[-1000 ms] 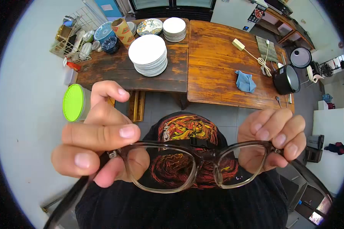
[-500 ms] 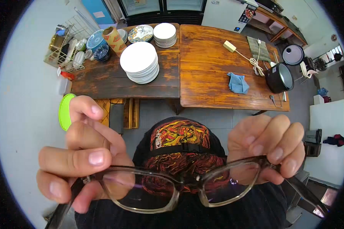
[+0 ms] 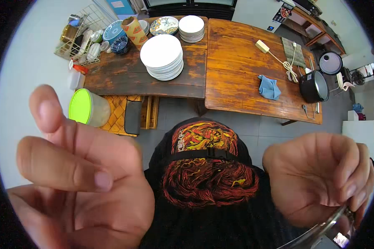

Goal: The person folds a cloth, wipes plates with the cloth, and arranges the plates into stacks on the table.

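My right hand (image 3: 320,176) is at the lower right, with its fingertips pinched on a pair of eyeglasses (image 3: 326,228). Only part of the rim and hinge shows; the bottom edge cuts off the rest of the glasses. On the left, close to the camera, my left hand (image 3: 104,182) is raised palm inward. Its fingers are bent but apart, and nothing shows between them. The lower fingers are blurred and partly out of view. Between the hands is the front of my black printed shirt (image 3: 207,166), with a strap across it.
Beyond the hands stand a dark table (image 3: 124,85) with a stack of white plates (image 3: 162,52) and a lighter table (image 3: 232,62) bearing a blue cloth (image 3: 269,87), a power strip (image 3: 262,46) and a black pot (image 3: 309,87). A green-lidded bin (image 3: 79,106) stands at left.
Both hands held the eyeglasses in front of me before. The glasses have moved down and right, mostly out of view, and my left hand has come off them. The view has shifted slightly.
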